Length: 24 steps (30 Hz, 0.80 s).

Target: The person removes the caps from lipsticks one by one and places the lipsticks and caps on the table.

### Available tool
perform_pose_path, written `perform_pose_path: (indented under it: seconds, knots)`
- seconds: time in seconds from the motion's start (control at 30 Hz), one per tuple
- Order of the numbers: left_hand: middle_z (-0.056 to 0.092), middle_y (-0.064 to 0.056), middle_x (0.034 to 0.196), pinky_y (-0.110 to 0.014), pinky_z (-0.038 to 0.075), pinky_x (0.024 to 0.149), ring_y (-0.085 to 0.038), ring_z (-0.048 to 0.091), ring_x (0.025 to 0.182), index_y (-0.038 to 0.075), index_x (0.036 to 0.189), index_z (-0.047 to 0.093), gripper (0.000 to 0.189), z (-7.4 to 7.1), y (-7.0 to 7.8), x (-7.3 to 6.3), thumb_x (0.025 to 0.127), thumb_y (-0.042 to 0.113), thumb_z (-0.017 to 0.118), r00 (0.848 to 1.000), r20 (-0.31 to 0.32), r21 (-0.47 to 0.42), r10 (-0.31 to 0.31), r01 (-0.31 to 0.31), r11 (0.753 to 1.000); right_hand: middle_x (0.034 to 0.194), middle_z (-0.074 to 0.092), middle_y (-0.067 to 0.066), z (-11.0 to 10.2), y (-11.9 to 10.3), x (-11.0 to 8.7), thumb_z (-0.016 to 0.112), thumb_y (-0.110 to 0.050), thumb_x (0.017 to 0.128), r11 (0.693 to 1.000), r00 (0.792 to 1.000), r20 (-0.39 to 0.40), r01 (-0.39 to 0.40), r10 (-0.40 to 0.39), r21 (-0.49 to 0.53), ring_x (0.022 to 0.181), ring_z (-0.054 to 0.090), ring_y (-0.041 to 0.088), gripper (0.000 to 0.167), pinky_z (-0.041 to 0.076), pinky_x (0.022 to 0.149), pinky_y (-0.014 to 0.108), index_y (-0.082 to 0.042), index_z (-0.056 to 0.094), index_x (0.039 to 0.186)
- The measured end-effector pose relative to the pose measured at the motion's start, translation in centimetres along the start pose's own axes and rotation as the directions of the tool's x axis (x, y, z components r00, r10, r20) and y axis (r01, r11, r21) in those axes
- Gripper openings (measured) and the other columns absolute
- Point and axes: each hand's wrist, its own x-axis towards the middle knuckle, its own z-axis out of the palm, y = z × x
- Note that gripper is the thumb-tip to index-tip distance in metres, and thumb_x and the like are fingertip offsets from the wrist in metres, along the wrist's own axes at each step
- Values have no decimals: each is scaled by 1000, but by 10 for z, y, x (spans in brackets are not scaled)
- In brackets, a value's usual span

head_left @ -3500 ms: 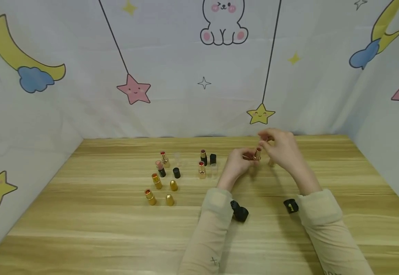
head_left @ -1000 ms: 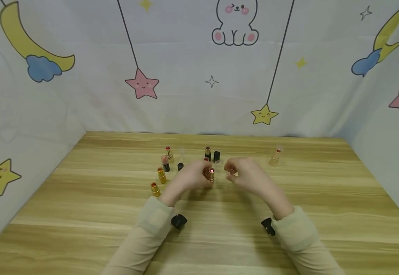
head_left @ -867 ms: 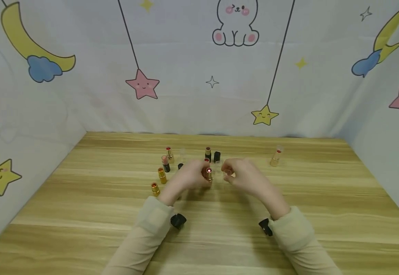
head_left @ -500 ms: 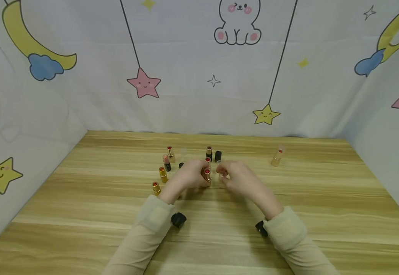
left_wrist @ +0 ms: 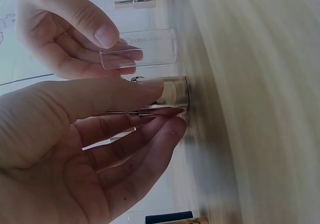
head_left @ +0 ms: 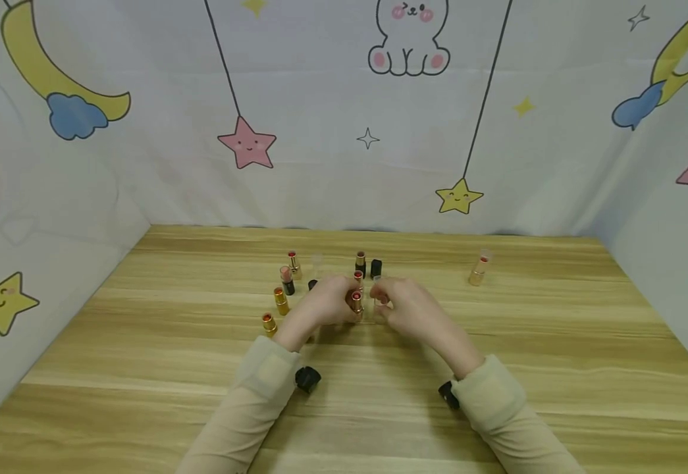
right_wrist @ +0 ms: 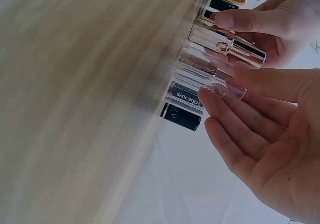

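Observation:
In the head view my left hand holds an uncapped gold lipstick upright, its red tip showing. The left wrist view has the thumb and fingers around the gold base, which stands at the tabletop. Just to the right, my right hand pinches a clear lipstick cap by its upper part. That cap's lower end is close to the table, beside the lipstick. Behind the hands stand another gold lipstick, partly hidden, a black lipstick and a black cap.
To the left several lipsticks stand in a slanting row, among them a pink one and gold ones, the nearest a gold lipstick. My left arm hides some caps there. Far right stands a gold lipstick with a clear cap near it.
Both hands came from the back right to the middle, bringing the lipstick and the clear cap. They then lowered to the table, the right hand drifting left toward the lipstick.

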Motion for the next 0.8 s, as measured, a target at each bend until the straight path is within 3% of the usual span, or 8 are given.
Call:
perform_pose_path:
  seconds: [0.3, 0.6, 0.8]
  knots:
    - [57, -1, 71, -24, 37, 59, -13, 46, 64, 9, 77, 59, 20, -1, 1, -1, 72, 3, 77, 1000, 2, 5, -8, 8, 1000, 93, 69, 6, 0, 0, 0, 67, -7, 87, 1000, 1000, 20, -16, 16, 2, 88, 64, 20, 15, 53, 79, 38, -5, 69, 102]
    - [57, -1, 71, -23, 37, 57, -14, 46, 63, 10, 76, 57, 22, -2, 1, -2, 72, 5, 78, 999, -2, -44, -34, 34, 998, 95, 68, 6, 0, 1, 0, 68, -7, 86, 1000, 1000, 17, -8, 8, 0, 88, 64, 20, 20, 53, 79, 38, -5, 68, 105]
    - [63, -3, 80, -27, 43, 63, -16, 53, 70, 9, 91, 65, 22, -5, 5, -4, 73, 8, 78, 998, -6, -45, -58, 57, 997, 102, 70, 10, -4, 0, -1, 67, -6, 86, 1000, 1000, 17, -7, 6, 18, 96, 65, 24, 25, 53, 83, 41, -3, 66, 111]
